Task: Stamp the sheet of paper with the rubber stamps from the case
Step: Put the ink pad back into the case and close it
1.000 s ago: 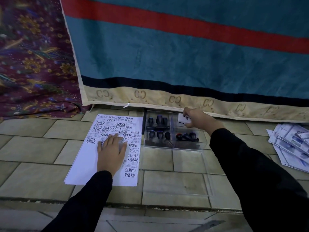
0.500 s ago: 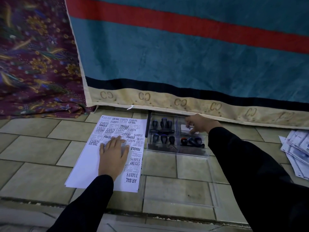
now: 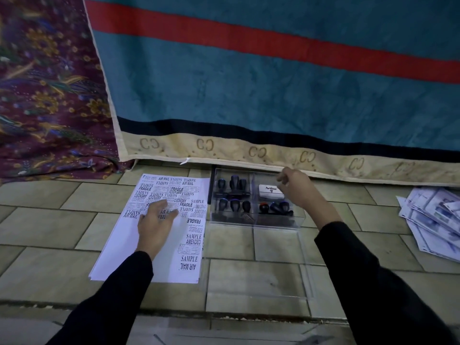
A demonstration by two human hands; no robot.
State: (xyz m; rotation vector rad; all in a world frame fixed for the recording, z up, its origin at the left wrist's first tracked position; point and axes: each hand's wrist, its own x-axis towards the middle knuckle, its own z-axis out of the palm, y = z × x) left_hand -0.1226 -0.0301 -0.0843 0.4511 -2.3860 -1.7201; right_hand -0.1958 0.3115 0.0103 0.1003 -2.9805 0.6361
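A white sheet of paper (image 3: 129, 250), on top of a thin stack, lies on the tiled floor, and much of it is covered with black stamp prints. My left hand (image 3: 156, 221) rests flat on it, fingers spread. To its right stands a clear plastic case (image 3: 256, 224) holding several black-handled rubber stamps (image 3: 234, 204) and a white Artline ink pad (image 3: 270, 191). My right hand (image 3: 297, 189) hovers over the case's far right corner, just right of the pad, with fingers loosely curled and nothing in them.
The case's clear lid (image 3: 258, 272) lies open on the tiles in front of it. A teal blanket (image 3: 249, 95) with a red stripe hangs right behind the case. Maroon patterned cloth (image 3: 49, 108) lies at left, a pile of printed papers (image 3: 433, 220) at right.
My right hand has set the white ink pad down in the case and lifted off it. The view has shifted slightly; my left hand stays on the sheet.
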